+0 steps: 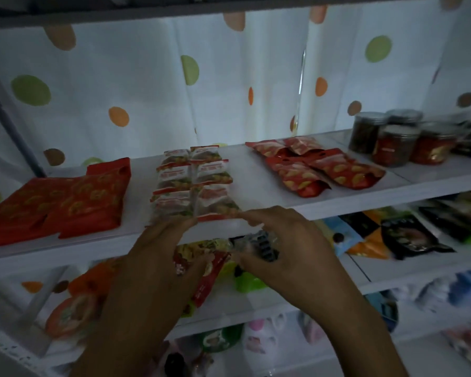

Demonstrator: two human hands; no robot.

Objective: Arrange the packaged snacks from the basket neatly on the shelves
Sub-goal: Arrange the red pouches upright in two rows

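Glossy plastic snack packets [174, 180] (shelf [256, 183] matt white).

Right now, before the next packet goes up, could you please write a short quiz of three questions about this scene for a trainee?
1. True or false: the left hand and the right hand are both at the near end of the sachet strip on the shelf.
2. What stands at the right end of this shelf? A) bottles B) lidded jars C) cans
3. Fill in: the flat packets left of the strip are ___ in colour.

Key: 1 true; 2 B; 3 red.
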